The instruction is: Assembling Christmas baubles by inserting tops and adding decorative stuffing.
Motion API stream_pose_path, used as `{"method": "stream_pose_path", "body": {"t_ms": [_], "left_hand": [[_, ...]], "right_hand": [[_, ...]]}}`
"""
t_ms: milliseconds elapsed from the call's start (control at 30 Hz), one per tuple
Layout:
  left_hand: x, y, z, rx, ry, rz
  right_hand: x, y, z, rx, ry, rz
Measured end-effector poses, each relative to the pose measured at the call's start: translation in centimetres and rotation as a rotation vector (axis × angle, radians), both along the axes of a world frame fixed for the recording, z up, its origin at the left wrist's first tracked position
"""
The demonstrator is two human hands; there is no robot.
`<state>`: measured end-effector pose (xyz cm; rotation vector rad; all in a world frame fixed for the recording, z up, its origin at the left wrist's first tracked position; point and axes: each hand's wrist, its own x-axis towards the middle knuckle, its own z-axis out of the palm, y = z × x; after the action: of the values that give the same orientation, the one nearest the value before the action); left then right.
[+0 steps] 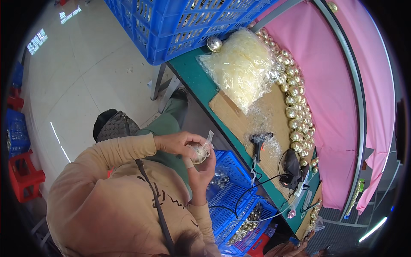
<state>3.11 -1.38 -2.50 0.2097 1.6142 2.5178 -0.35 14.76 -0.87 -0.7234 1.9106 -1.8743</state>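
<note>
In front of my torso, my left hand (182,143) and my right hand (202,174) are both closed around a shiny ball (199,155) wrapped in thin clear plastic film. My left fingers pinch near the top of the ball, while my right hand cups it from the side and below. A loose twist of the clear film (209,138) sticks up above my fingers. Part of the ball is hidden by my hands. Just beyond them are a blue crate (233,165) with a few shiny balls and the table's green edge (201,100).
A bag of clear film sleeves (242,66) lies on the table beside many gold balls (293,100). A black tool (258,143) and a corded black device (291,169) rest on cardboard (269,113). A large blue crate (158,30) stands behind. Another person's hand (302,245) shows lower right.
</note>
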Motion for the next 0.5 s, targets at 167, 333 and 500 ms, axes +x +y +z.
{"method": "stream_pose_path", "body": {"t_ms": [167, 333, 500], "left_hand": [[0.07, 0.13, 0.23, -0.023, -0.019, 0.026], [0.22, 0.40, -0.20, 0.001, -0.043, 0.060], [0.44, 0.12, 0.02, -0.021, -0.092, 0.024]], "right_hand": [[0.12, -0.23, -0.09, 0.016, 0.009, -0.013], [0.44, -0.47, -0.06, 0.080, 0.089, -0.055], [0.97, -0.75, -0.50, 0.030, 0.050, -0.089]]}}
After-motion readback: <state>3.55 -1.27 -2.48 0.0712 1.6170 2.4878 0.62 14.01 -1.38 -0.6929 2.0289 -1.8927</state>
